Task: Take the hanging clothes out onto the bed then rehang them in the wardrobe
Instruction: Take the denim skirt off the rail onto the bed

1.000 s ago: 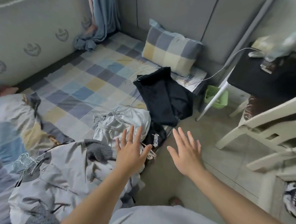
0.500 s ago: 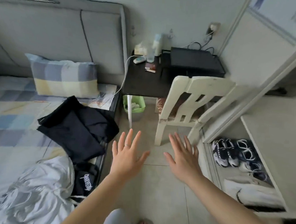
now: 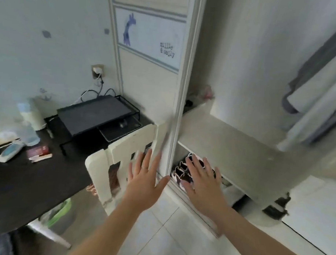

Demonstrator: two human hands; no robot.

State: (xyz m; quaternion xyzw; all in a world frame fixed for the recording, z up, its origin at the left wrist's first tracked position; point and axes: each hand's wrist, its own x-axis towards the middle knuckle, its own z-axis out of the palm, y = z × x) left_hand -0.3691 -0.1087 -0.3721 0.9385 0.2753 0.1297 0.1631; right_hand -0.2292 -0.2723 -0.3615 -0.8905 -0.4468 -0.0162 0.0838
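Observation:
Both my hands are held out in front of me, fingers spread and empty. My left hand point(image 3: 142, 181), with a ring on one finger, hovers in front of a white chair back. My right hand point(image 3: 201, 182) hovers before the open wardrobe point(image 3: 186, 74), over its lower compartment. Inside the wardrobe at the upper right hangs a white garment with grey trim point(image 3: 315, 98). A pale shelf point(image 3: 239, 147) crosses the wardrobe below it. The bed and the clothes lying on it are out of view.
A white chair point(image 3: 124, 154) stands just left of the wardrobe frame. Behind it a black desk point(image 3: 37, 182) carries a black stand, bottles and a remote. Black-and-white shoes point(image 3: 180, 173) sit under the wardrobe shelf. A green bin point(image 3: 59, 213) is below the desk. Pale floor tiles lie underfoot.
My view has swung right, from the bed with its clothes, past the desk and chair, to the open wardrobe. Both hands stay raised, open and empty throughout.

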